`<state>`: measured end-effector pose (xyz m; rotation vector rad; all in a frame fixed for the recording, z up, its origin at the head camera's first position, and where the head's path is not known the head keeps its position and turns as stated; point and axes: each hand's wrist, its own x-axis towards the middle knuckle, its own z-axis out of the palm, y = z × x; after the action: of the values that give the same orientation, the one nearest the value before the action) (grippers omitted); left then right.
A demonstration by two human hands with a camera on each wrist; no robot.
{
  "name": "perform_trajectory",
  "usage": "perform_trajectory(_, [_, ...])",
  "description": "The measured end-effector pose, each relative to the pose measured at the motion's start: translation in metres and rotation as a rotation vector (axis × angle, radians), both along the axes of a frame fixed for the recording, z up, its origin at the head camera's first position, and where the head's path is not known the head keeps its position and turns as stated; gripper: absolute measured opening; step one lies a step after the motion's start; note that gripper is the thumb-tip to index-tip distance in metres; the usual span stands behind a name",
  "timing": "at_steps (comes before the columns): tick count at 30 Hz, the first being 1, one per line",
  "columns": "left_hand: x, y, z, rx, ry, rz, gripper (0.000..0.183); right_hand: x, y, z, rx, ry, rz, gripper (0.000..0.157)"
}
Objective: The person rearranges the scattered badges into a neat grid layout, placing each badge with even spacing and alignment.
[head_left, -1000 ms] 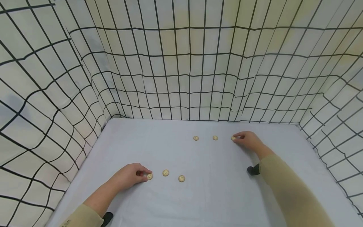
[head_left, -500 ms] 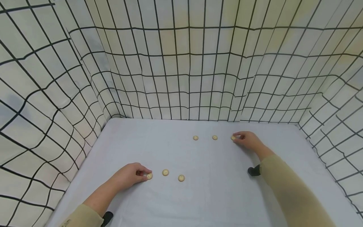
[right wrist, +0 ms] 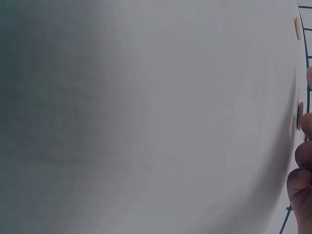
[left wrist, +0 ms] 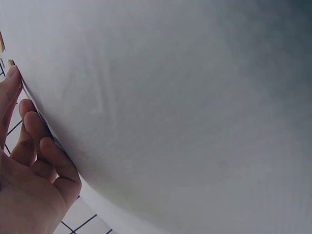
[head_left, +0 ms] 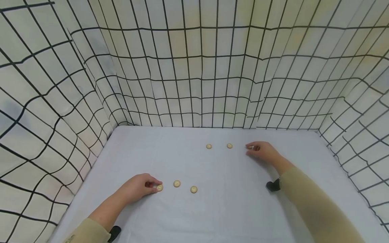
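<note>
In the head view, my left hand (head_left: 139, 187) pinches a pale wooden button (head_left: 159, 188) at the near left of the white cloth. Two more buttons, one (head_left: 177, 183) and another (head_left: 193, 189), lie to its right. Farther back, my right hand (head_left: 263, 151) has its thumb and fingertips around a button, mostly hidden there but seen edge-on as a wooden button (right wrist: 300, 116) in the right wrist view. Left of that hand lie a far button (head_left: 229, 145) and one more (head_left: 209, 146). The left wrist view shows the left fingers (left wrist: 58, 158) near the cloth.
A white cloth (head_left: 212, 216) covers the table. Black grid-patterned white sheeting (head_left: 194, 67) stands along the back and both sides. Dark wrist-worn parts stick out under the left sleeve (head_left: 88, 233) and the right sleeve (head_left: 310, 199).
My right hand has shifted slightly left, its fingertips now reaching over the button, which showed at their tips before. My left hand keeps its hold. The head view drifted slightly.
</note>
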<state>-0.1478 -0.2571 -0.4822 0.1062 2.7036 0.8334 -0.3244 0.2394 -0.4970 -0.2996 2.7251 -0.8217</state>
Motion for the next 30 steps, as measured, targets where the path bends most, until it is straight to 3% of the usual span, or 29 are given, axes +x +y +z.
perform_trajectory(14, [0.001,0.001,-0.001,-0.019,0.005,0.013,0.023,0.014,-0.033,0.009,-0.041,-0.003,0.114,0.039])
perform_trajectory(30, [0.002,0.002,0.002,-0.019,0.003,0.007,0.023,0.038,-0.092,0.005,-0.083,0.031,0.357,0.033])
